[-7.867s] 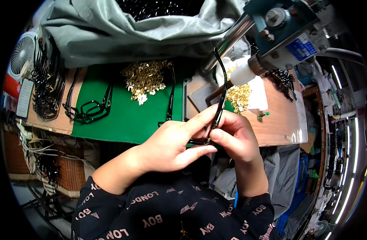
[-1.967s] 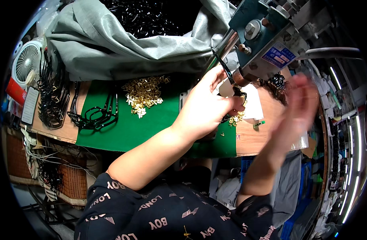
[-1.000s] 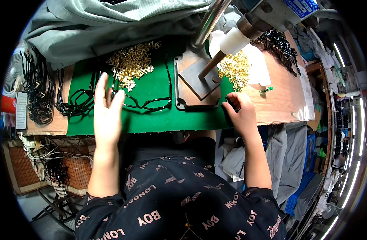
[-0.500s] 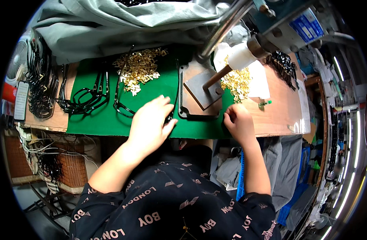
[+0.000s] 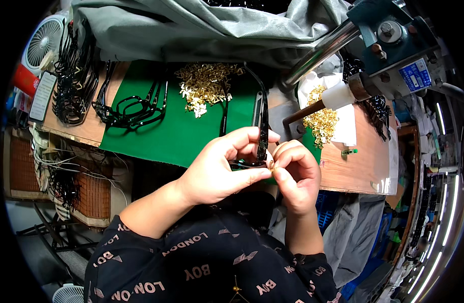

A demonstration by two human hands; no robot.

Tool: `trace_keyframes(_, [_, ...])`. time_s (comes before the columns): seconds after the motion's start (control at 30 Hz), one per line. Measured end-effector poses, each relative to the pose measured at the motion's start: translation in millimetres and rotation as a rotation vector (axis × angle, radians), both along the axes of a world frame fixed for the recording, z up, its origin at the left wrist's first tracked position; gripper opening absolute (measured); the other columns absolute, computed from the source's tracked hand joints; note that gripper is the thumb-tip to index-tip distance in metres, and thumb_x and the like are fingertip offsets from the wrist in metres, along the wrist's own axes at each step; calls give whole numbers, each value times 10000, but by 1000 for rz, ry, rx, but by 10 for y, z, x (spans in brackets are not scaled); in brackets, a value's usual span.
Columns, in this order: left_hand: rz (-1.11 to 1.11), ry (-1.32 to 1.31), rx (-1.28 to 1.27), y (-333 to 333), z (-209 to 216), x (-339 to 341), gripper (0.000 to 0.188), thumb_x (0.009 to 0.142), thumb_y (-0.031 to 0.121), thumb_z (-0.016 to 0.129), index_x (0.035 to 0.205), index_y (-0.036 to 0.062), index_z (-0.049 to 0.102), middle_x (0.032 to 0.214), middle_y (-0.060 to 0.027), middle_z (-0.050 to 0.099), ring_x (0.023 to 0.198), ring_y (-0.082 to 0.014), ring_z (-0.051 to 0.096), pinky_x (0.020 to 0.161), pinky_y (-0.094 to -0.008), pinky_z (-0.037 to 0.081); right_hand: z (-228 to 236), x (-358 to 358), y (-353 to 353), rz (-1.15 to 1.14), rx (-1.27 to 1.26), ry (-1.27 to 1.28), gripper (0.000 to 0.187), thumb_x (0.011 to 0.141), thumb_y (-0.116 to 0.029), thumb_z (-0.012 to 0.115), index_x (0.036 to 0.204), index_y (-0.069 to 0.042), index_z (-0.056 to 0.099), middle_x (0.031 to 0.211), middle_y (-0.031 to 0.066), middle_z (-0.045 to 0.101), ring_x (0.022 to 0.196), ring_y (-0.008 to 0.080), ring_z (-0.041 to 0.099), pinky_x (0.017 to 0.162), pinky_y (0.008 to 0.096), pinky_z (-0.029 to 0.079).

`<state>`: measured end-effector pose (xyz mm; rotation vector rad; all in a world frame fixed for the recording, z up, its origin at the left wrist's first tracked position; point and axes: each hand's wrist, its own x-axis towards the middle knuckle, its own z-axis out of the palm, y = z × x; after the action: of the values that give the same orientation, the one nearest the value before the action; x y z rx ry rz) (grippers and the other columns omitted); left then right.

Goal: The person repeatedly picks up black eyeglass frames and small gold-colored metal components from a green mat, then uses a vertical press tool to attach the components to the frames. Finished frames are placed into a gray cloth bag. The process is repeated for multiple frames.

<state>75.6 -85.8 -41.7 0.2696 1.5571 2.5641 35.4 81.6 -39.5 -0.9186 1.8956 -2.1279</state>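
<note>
My left hand (image 5: 219, 169) grips a black eyeglass frame (image 5: 263, 118) above the near edge of the green mat (image 5: 179, 151). One temple arm of the frame points up and away; the fingers hide much of its front. Against the frame's right end, my right hand (image 5: 298, 174) pinches a tiny gold-coloured metal piece (image 5: 271, 165) between thumb and finger. Both hands' fingertips nearly meet there. Beyond them lie a heap of small gold metal pieces (image 5: 206, 86) on the mat and a second gold heap (image 5: 321, 118) on white paper to the right.
A bench press with a rusty rod (image 5: 305, 112) stands just beyond my right hand. More black eyeglass frames (image 5: 131, 113) lie at left, beside a stacked bundle (image 5: 73, 91) and a white fan (image 5: 44, 40). Grey cloth (image 5: 201, 30) hangs behind. A small green item (image 5: 349, 151) sits at right.
My left hand has lifted the eyeglass frame off the mat and moved right. My right hand has come in beside it with a gold piece. The view has shifted.
</note>
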Motion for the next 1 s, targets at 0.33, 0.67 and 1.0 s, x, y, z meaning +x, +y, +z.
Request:
trace_keyframes(0.33, [121,235,-359,-53,7,28,588,784,-63,633,1319,-13,395,939,-52,618,913,-103,576,833,-251,463,162,-40,-25,15,37,-169,99,795,44,613,848,7,538,861,52,533,785,109,537,709,220,438])
trace_keyframes(0.67, [35,87,-161,-107,-2,-24,594,796,-50,624,1334,-4,375,930,-59,616,894,-108,577,822,-249,461,195,-101,-17,49,190,-86,114,749,9,646,805,-17,550,806,23,514,725,82,479,663,208,390])
trace_keyframes(1.0, [114,147,-234,-43,34,-12,610,798,-48,622,1345,-3,356,896,-42,602,878,-92,563,807,-230,447,124,-91,19,77,51,-177,121,782,18,663,858,3,570,865,36,532,806,109,530,734,227,436])
